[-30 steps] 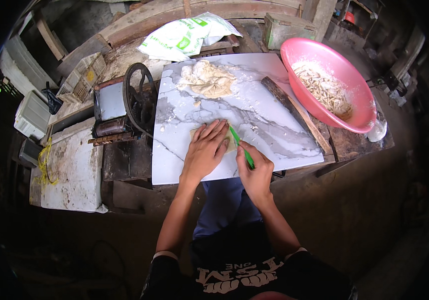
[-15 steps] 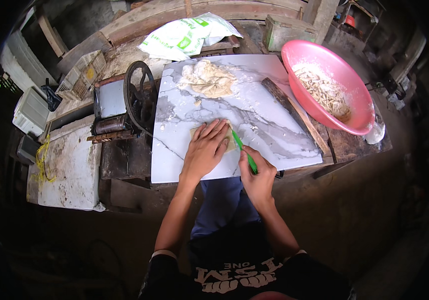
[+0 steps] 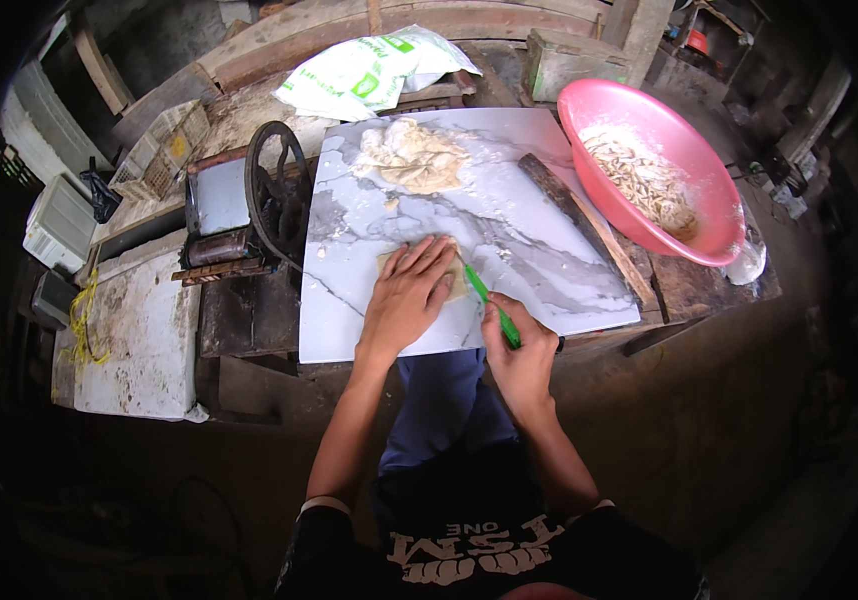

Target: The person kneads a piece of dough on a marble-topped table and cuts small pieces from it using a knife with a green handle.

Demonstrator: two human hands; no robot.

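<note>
Packaging visible in the head view. One package shows: a soft plastic bag (image 3: 374, 70), white with green panels and patches, lying crumpled and partly flattened at about 12 o'clock, at the far edge of the work surface. Its long axis runs from lower left to upper right, and its surface is creased and folded. The bag rests on a wooden ledge just beyond the far edge of the marble-patterned slab (image 3: 539, 270), near a heap of pale dough (image 3: 411, 158) that lies on the slab at 12 o'clock. No separate labels, signs or screens can be made out elsewhere.
</note>
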